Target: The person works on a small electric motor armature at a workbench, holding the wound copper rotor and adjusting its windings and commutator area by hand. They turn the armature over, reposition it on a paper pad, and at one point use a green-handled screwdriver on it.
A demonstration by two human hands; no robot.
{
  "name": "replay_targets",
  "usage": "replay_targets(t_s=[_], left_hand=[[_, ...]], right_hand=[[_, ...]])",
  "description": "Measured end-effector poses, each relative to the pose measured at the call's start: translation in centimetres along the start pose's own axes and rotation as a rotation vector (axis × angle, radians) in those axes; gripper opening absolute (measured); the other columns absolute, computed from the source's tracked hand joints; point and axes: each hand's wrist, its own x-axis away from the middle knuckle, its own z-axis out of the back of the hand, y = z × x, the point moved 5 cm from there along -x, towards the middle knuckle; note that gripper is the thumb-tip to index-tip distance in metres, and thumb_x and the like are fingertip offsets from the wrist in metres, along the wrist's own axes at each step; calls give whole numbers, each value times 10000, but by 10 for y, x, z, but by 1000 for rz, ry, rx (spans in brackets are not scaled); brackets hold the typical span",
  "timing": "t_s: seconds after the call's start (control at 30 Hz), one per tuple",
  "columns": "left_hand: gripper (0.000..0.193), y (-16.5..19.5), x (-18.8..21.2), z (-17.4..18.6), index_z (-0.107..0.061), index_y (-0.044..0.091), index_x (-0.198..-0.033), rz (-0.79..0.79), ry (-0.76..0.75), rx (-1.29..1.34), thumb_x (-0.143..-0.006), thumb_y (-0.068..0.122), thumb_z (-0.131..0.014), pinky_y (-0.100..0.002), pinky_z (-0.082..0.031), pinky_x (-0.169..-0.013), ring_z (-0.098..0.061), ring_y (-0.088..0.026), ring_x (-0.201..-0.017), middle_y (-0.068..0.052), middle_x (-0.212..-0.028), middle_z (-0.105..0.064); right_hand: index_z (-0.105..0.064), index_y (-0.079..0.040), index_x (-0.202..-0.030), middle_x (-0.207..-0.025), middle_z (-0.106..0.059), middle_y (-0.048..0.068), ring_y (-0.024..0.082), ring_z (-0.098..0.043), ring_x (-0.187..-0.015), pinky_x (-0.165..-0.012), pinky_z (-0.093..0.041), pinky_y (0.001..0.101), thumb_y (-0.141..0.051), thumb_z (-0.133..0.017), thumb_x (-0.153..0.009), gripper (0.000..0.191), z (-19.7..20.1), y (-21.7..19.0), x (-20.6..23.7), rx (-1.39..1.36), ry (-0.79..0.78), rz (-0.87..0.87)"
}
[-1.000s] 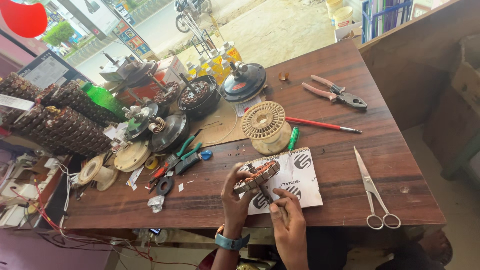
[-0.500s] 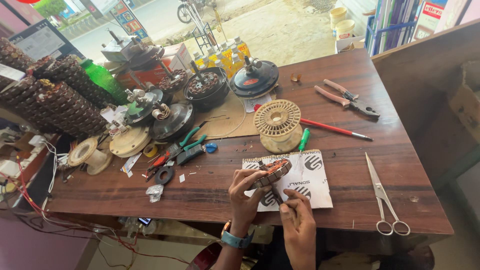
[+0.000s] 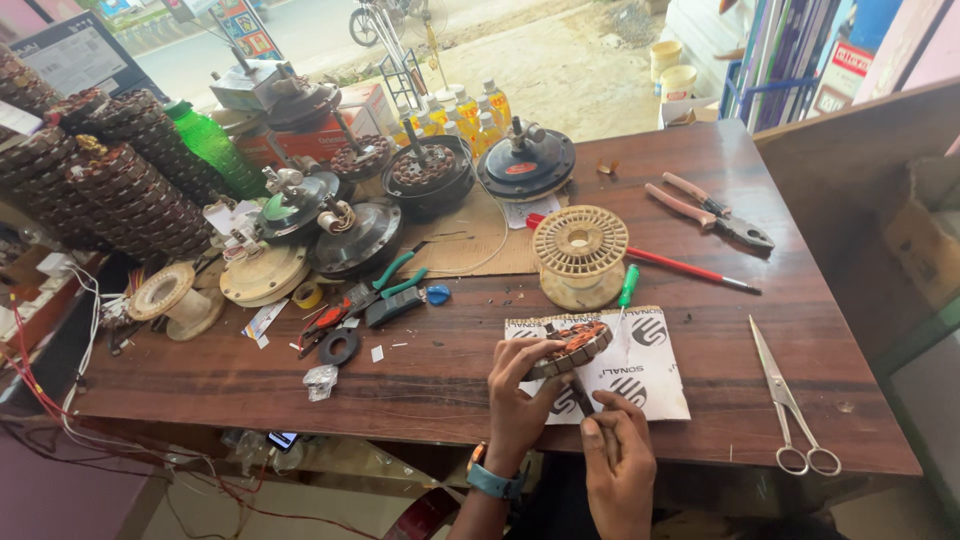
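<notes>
My left hand [image 3: 517,392] grips a round motor stator with copper windings [image 3: 573,345], tilted up over a white printed sheet [image 3: 640,375] on the brown wooden table [image 3: 420,370]. My right hand [image 3: 617,455] is closed around a thin dark tool whose tip touches the stator's lower edge. A blue watch [image 3: 492,481] sits on my left wrist. Just behind the stator stands a cream plastic wire spool [image 3: 580,250], with a green-handled screwdriver [image 3: 626,288] beside it.
Scissors [image 3: 788,400] lie at the right front. Pliers [image 3: 712,212] and a red screwdriver [image 3: 680,265] rest behind. Fan motor housings [image 3: 525,163], green-handled pliers [image 3: 385,285] and tape rolls [image 3: 340,346] crowd the left. Stacked stators [image 3: 120,190] and a green bottle [image 3: 208,145] stand far left.
The view has shifted slightly; both hands stay on the stator over the sheet, with the right hand working the tool at its edge.
</notes>
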Motion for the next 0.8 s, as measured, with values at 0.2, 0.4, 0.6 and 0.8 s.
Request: replay_targets(t_s=[0.2, 0.4, 0.6, 0.8], left_hand=[[406, 5, -3, 6, -747, 93, -1127, 21, 9, 47, -736, 54, -851, -372, -543, -894, -626, -252, -1071, -74, -1085, -706], [390, 4, -2, 9, -749, 106, -1133, 37, 3, 83, -758, 74, -852, -375, -540, -901, -627, -255, -1063, -73, -1083, -701], [381, 1, -1, 11, -753, 112, -1140, 17, -3, 83, -771, 101, -850, -382, -527, -920, -618, -253, -1062, -58, -1085, -706], [382, 0, 0, 11, -749, 121, -1148, 8, 3, 86, -781, 121, -856, -380, -524, -941, -607, -242, -1092, -45, -1122, -708]], right_hand=[[-706, 14, -901, -1228, -687, 77, 183, -669, -815, -694, -526, 309, -190, -687, -901, 205, -5, 6, 4, 77, 73, 77], [-713, 2, -927, -1211, -691, 87, 193, -701, -920, -756, -550, 310, -185, -709, -893, 190, -6, 5, 4, 198, 137, 255], [-714, -1, -927, -1220, -686, 87, 203, -695, -979, -772, -545, 319, -174, -698, -908, 175, -6, 5, 5, 236, 139, 245], [-712, 5, -934, -1227, -685, 90, 203, -690, -1020, -802, -542, 323, -183, -697, -920, 189, -7, 5, 5, 281, 137, 238]])
